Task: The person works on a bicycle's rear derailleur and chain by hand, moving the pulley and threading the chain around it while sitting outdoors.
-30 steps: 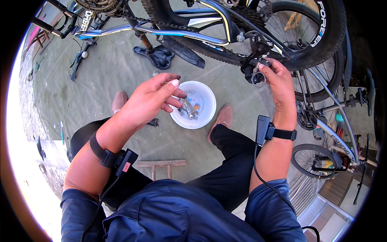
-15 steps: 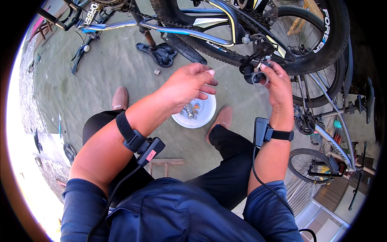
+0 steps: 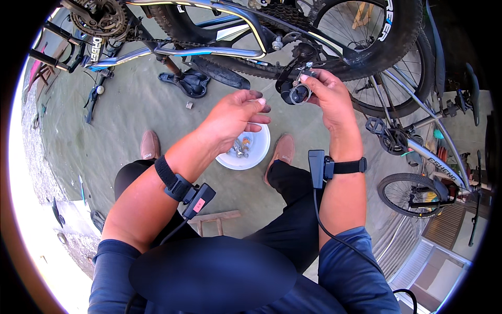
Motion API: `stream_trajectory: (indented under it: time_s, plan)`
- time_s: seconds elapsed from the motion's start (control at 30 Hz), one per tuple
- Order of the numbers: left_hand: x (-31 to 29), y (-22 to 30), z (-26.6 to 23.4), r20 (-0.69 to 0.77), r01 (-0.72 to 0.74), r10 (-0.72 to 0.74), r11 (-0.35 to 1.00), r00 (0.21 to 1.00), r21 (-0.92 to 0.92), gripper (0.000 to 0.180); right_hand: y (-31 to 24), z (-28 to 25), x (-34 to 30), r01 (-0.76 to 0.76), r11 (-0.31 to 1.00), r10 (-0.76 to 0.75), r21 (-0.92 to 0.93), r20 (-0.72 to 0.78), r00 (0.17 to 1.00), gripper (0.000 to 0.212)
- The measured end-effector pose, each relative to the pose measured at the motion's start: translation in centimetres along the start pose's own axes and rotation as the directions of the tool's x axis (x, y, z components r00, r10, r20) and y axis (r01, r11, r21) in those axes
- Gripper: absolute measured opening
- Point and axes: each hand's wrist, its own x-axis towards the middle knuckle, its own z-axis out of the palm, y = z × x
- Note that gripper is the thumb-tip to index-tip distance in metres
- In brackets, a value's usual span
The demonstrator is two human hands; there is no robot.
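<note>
The rear derailleur point(image 3: 299, 93) hangs at the back wheel of the upturned bicycle point(image 3: 214, 51), with a thin cable looped in a ring round its lower part. My right hand point(image 3: 330, 94) is closed on it, thumb and fingers gripping its upper part near the cable clamp. To the left, my left hand point(image 3: 235, 116) is raised above a white bucket point(image 3: 244, 164), thumb and forefinger pinched on what looks like the thin cable's end; the other fingers are loosely bent. Small metal parts and tools point(image 3: 240, 148) lie in the bucket.
The black saddle point(image 3: 184, 83) of the upturned bicycle rests on the green-grey floor. A second bicycle point(image 3: 426, 154) stands at the right. A low wooden stool point(image 3: 217, 216) is between my legs. Black devices point(image 3: 198, 201) with cables are strapped to both forearms.
The whole view has shifted, with the bicycle and both hands now further left in it. My right hand stays on the derailleur; my left hand keeps its pinch.
</note>
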Motion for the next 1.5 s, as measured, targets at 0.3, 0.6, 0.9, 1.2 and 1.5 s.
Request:
stream_trajectory:
  time_s: [0.3, 0.6, 0.9, 1.2, 1.5]
  plan:
    - [1.4, -1.0, 2.0, 0.037, -0.048, 0.057, 0.977, 0.998, -0.209, 0.048, 0.1, 0.5, -0.9, 0.0, 0.999, -0.001, 0.046, 0.01, 1.0, 0.028]
    - [3.4, -1.9, 2.2, 0.058, -0.083, 0.11, 0.933, 0.992, -0.35, 0.027, 2.1, 1.2, 0.1, 0.119, 0.992, -0.122, -0.036, -0.078, 0.99, 0.038]
    - [3.5, -2.4, 2.3, 0.051, -0.111, 0.137, 0.931, 0.989, -0.349, 0.024, 2.0, -0.3, -1.2, -0.019, 1.0, 0.019, 0.002, 0.064, 0.998, 0.031]
    - [3.8, -2.7, 2.1, 0.045, -0.128, 0.149, 0.94, 0.988, -0.317, 0.022, 3.9, -1.1, -1.0, 0.112, 0.984, -0.118, -0.14, -0.039, 0.992, 0.028]
    - [3.8, -2.7, 2.0, 0.031, -0.117, 0.133, 0.942, 0.991, -0.314, 0.022, 3.8, -1.3, -0.9, 0.092, 0.96, -0.106, -0.265, -0.039, 0.994, 0.021]
